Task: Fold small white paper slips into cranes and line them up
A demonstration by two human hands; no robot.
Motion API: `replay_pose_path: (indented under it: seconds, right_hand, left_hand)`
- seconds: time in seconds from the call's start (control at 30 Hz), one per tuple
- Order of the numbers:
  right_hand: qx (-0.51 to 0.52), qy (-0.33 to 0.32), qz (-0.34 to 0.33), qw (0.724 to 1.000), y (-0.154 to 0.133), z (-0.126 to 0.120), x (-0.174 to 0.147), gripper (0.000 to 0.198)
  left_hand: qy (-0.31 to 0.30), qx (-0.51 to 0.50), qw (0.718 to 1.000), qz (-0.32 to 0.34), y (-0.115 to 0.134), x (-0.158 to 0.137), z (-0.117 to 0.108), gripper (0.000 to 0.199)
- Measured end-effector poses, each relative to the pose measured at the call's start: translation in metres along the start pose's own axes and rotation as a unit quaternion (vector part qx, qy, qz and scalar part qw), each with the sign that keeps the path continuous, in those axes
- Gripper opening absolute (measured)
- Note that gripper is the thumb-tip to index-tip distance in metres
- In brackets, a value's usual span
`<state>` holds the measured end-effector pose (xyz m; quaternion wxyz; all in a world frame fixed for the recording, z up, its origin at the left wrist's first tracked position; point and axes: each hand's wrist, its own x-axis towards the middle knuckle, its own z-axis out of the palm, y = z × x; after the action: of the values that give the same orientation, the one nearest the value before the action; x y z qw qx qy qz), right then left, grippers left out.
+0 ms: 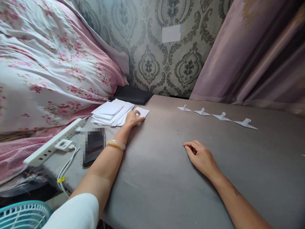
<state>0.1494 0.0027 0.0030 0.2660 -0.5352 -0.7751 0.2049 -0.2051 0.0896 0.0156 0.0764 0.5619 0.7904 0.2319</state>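
My left hand [133, 119] reaches to the right side of a pile of white paper sheets [107, 111]. Its thumb and fingers curl round a small white sheet of paper [144, 111] that juts out beside the pile; the grip is partly hidden. My right hand [199, 156] rests on the grey surface [162, 178] with its fingers curled in, and nothing shows in it. Beyond that hand, several folded white paper pieces [222, 116] stand in a slanting row, each with pointed flat sides and a raised middle.
Left of my left forearm lie a phone [95, 146], partly blurred out, and a white power strip [57, 141] with plugged-in cables [68, 167]. A black folded item [133, 94] lies by the wall. A teal fan [23, 214] stands lower left. Curtains [221, 54] hang at right.
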Motion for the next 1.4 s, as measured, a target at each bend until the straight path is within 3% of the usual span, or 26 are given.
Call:
replay_pose_path:
  seconds: [0.43,0.7,0.9,1.07,1.23,1.4]
  right_hand:
    - [-0.008,0.003,-0.003,1.000,0.000,0.000,0.000,0.022]
    - [-0.015,0.017,-0.025,0.999,0.002,0.002,0.000,0.024]
    - [-0.013,0.012,-0.017,1.000,0.000,0.000,0.000,0.023]
    - [-0.019,0.005,-0.008,1.000,-0.002,-0.001,0.000,0.023]
    - [-0.019,0.014,-0.023,0.999,-0.001,-0.001,0.001,0.024]
    - [-0.007,0.023,-0.045,0.999,0.002,0.002,0.001,0.026]
  left_hand:
    - [-0.004,-0.024,1.000,-0.018,-0.002,0.002,-0.001,0.048]
    - [0.002,-0.038,0.999,-0.002,-0.002,0.000,-0.003,0.031]
    - [0.008,-0.003,1.000,0.011,-0.001,-0.002,-0.003,0.030]
    - [0.030,0.054,0.997,0.042,0.005,-0.011,-0.003,0.038]
    - [0.064,0.095,0.992,0.044,0.004,-0.013,-0.005,0.030]
    - [0.158,0.075,0.983,0.054,0.010,-0.016,-0.022,0.032]
